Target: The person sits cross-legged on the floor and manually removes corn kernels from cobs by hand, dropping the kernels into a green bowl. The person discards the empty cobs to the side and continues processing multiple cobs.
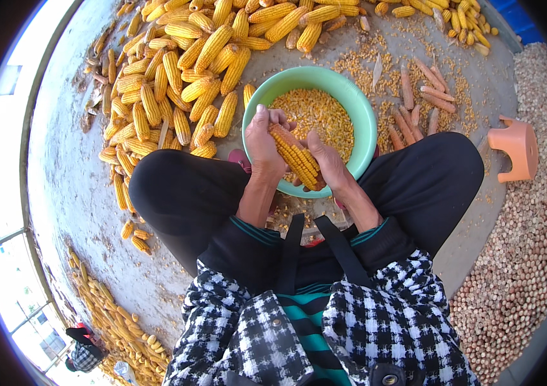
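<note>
Between my two hands, over a green plastic basin, I hold a partly shelled ear of corn (296, 159). My left hand (265, 140) grips its upper end, where a strip of bare cob shows. Around the lower end curls my right hand (329, 161), thumb along the side and fingers mostly hidden beneath. Rows of yellow kernels still cover most of the visible ear. The green basin (366, 116) stands on the floor between my knees. Loose corn kernels (324, 113) lie inside it.
A large heap of unshelled corn ears (182, 72) spreads at the front left. Bare cobs (428, 91) lie among scattered kernels to the right. An orange plastic stool (519, 149) rests beside a long stack of cobs (510, 280). Another person (85, 354) is at the lower left, near more corn (114, 323).
</note>
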A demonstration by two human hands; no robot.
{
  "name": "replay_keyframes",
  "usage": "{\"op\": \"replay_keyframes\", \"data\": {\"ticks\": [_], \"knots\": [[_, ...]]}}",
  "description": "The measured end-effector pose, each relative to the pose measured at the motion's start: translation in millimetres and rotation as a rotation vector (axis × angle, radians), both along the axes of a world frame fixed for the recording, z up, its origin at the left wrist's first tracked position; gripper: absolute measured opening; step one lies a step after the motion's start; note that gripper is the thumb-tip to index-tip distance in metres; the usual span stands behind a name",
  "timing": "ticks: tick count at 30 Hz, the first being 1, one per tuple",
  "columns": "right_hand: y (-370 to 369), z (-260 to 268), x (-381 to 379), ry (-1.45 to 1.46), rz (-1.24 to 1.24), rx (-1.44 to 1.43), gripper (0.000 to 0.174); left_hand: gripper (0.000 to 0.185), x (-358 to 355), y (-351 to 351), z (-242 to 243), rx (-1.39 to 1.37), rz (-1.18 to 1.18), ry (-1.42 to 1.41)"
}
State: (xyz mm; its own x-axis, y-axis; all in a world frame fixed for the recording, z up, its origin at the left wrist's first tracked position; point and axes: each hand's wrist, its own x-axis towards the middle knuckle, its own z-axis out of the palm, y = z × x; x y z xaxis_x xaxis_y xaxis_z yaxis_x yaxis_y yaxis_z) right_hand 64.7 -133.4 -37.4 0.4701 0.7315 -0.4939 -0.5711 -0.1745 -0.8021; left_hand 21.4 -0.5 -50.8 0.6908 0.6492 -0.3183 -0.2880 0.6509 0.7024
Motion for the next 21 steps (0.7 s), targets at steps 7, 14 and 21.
{"op": "replay_keyframes", "data": {"ticks": [7,14,21], "knots": [[-3,11,-4,-0.166,0.078,0.084,0.056,0.022,-1,-10,12,0.013,-0.121,0.079],[-3,10,-11,0.039,-0.038,0.057,0.058,0.02,-3,-12,15,0.011,-0.119,0.096],[-1,6,-9,0.213,-0.08,0.151,0.053,0.019,-1,-1,7,-0.093,-0.018,0.212]]}}
